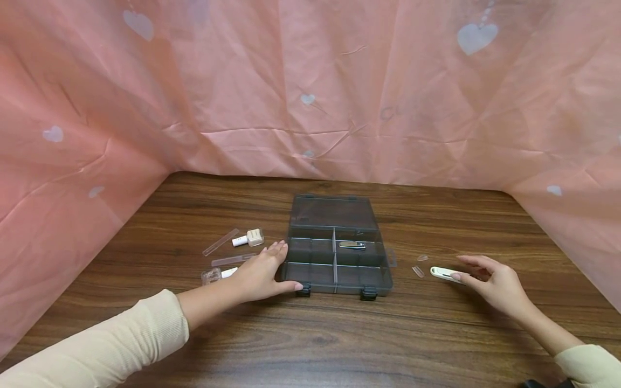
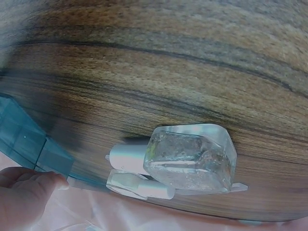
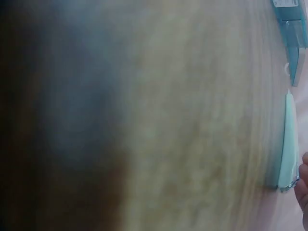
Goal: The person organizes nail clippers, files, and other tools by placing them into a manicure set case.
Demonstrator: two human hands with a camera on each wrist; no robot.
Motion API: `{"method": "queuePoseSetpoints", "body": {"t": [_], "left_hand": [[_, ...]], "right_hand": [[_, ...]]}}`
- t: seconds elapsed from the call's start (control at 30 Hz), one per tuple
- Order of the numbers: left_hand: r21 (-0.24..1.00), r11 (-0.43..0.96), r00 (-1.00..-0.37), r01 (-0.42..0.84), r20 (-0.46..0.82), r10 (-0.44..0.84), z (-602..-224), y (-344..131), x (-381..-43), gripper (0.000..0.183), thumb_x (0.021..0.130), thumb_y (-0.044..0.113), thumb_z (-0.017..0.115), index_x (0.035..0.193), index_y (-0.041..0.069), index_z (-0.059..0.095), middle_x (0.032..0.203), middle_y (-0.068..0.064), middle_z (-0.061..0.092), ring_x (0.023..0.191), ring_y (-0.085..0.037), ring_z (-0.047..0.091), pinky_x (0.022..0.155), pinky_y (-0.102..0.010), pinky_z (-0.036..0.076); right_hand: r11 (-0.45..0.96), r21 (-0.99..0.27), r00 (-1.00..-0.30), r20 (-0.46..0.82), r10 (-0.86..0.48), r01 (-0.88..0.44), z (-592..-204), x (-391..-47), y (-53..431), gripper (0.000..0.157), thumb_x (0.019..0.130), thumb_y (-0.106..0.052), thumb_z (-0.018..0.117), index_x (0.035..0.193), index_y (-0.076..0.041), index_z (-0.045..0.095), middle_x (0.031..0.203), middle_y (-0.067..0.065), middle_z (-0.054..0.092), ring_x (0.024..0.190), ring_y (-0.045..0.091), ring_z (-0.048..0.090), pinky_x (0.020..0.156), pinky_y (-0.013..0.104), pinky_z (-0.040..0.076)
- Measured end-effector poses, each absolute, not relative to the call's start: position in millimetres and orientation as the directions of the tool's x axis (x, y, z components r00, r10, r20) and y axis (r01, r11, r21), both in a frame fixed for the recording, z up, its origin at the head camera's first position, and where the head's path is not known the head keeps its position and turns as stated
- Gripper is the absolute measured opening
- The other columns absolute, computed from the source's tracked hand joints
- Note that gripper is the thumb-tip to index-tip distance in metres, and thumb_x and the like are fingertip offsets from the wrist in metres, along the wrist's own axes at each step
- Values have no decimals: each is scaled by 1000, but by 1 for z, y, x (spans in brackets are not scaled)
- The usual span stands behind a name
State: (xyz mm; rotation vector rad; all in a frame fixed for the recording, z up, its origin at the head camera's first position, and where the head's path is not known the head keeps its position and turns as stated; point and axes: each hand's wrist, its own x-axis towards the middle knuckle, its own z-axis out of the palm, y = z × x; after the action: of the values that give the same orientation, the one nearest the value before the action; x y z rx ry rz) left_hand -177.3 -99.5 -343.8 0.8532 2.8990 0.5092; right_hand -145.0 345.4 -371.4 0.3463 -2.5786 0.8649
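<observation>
A dark translucent divided box (image 1: 312,271) lies with its lid folded back. A silver nail clipper (image 1: 352,245) rests in its far right compartment. My left hand (image 1: 262,272) rests at the box's left edge, fingers extended and thumb by the front left latch (image 1: 303,291). On the right, my right hand (image 1: 495,283) reaches over a slim white tool (image 1: 442,273) with a hole at one end. The thumb overlaps the tool, while the index fingertip stands apart from it. In the right wrist view the tool (image 3: 287,144) lies on the table with fingertips beside its metallic end.
Left of the box lie a cream nail polish bottle (image 1: 254,237), a clear glittery bottle (image 2: 190,159) with a white cap, and clear strips (image 1: 220,242). Small clear pieces (image 1: 418,271) lie right of the box. Pink curtains (image 1: 310,134) surround the wooden table.
</observation>
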Motion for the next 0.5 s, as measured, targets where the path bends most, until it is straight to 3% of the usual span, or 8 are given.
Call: {"method": "queuePoseSetpoints", "body": {"t": [0.07, 0.13, 0.23, 0.3, 0.5], "left_hand": [[343, 789, -843, 510, 16, 538, -344, -99, -177, 89, 81, 52, 64, 135, -13, 37, 143, -30, 34, 136, -38, 31, 111, -50, 27], [347, 789, -843, 507, 11, 537, -343, -99, -177, 89, 81, 52, 64, 135, -12, 36, 143, -30, 34, 136, -38, 30, 112, -50, 26], [349, 789, -844, 506, 10, 536, -343, -99, -177, 89, 81, 51, 65, 136, -13, 36, 143, -30, 34, 137, -38, 30, 112, -50, 26], [348, 789, -844, 506, 10, 537, -343, -99, -177, 89, 81, 51, 65, 136, -13, 36, 143, -30, 33, 137, -38, 30, 112, -50, 26], [346, 792, -844, 504, 3, 536, -342, -99, -177, 89, 81, 52, 64, 136, -13, 35, 143, -30, 33, 137, -38, 29, 112, -50, 26]], "right_hand": [[786, -530, -909, 405, -94, -317, -372, -144, 349, 36, 74, -10, 77, 104, 4, 66, 92, -32, 57, 80, -23, 48, 63, 1, 44], [802, -527, -925, 372, -82, -283, -373, -143, 353, 36, 74, -12, 77, 105, 3, 66, 90, -13, 68, 78, -22, 49, 61, 2, 44], [826, -508, -941, 332, -74, -244, -374, -142, 358, 37, 74, -14, 77, 105, 3, 66, 95, 17, 69, 78, -23, 47, 60, 2, 43], [834, -501, -949, 306, -78, -230, -375, -142, 362, 37, 74, -14, 77, 104, 4, 66, 96, 23, 66, 77, -23, 46, 58, 3, 43], [846, -499, -969, 233, -81, -190, -377, -142, 370, 33, 74, -12, 76, 101, 6, 66, 92, 17, 65, 72, -19, 47, 56, 10, 45]]}}
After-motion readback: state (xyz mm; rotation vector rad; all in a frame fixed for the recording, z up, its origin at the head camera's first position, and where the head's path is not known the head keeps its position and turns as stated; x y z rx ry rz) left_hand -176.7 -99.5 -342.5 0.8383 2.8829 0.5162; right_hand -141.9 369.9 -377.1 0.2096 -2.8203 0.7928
